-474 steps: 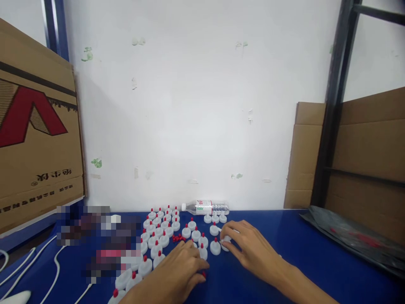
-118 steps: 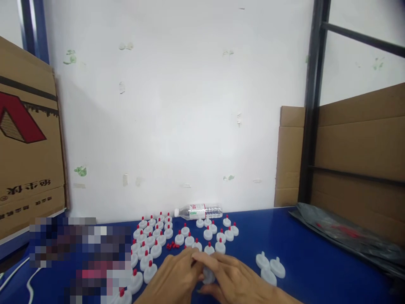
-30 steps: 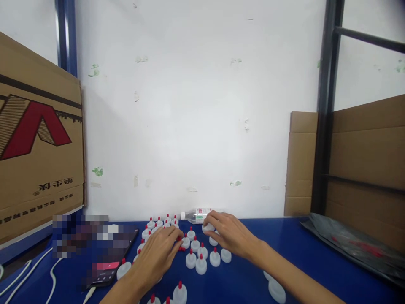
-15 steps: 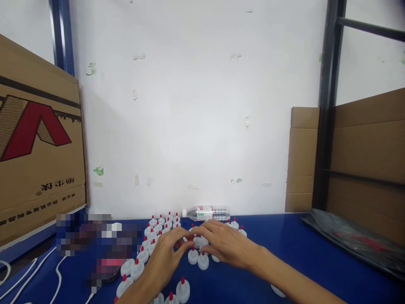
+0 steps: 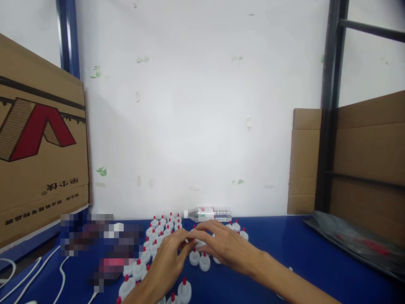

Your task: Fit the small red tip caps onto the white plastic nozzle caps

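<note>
The white caps sit upright in the middle of the blue table, grouped in front of and between the two hands; most in plain sight carry red tips, so by that measure the larger share look complete, with a dense block standing to the left, a few near the front edge and a small cluster beyond the right hand; a white nub with no red on it shows past the right forearm, part of a piece mostly hidden there, so at least that one appears left over; the left hand reaches in over the block, palm down and wrist low, its thumb and forefinger drawn near each other; the right hand comes across from the other side, back upward and fingers arched, its fingertips meeting the left's or nearly so; something pale shows beneath them, but whether either hand grips it I cannot tell; behind lies a clear bottle on its side by the wall; white cables trail at left, and a dark plastic bag rests at right.
</note>
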Demonstrator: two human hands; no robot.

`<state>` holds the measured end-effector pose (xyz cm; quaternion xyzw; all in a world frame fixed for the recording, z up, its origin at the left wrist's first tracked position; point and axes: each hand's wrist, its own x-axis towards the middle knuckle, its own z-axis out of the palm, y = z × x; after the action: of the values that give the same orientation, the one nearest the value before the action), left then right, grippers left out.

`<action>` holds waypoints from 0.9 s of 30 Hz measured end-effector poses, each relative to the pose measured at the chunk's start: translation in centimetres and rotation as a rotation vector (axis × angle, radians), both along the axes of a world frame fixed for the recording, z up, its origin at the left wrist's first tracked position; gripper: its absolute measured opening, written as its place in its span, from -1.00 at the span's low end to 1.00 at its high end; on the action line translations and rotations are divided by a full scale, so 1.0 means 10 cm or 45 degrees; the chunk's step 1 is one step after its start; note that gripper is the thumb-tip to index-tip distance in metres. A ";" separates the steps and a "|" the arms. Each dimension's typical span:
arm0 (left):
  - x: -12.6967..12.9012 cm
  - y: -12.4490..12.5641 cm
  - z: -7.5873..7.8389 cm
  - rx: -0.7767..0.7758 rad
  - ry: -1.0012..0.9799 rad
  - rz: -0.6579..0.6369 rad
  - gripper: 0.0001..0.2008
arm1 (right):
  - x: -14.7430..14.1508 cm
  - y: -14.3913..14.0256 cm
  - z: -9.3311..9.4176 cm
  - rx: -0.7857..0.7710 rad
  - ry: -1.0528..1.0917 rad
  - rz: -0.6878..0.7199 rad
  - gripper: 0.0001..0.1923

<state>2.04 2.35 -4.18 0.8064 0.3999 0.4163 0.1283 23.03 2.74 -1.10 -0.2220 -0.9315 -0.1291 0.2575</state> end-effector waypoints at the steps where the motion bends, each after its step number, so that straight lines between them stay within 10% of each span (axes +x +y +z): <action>1: 0.00 -0.02 0.03 0.001 -0.019 -0.007 -0.77 | 0.00 -0.01 0.00 0.008 0.048 0.010 -0.45; 27: -0.05 -0.01 0.12 -0.250 0.069 -0.176 -0.53 | 0.00 0.08 -0.23 0.181 0.242 0.083 -0.68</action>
<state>1.53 2.26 -2.95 0.8266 0.3854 0.3434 0.2243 23.00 3.52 -3.35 -0.1839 -0.8981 -0.1648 0.3638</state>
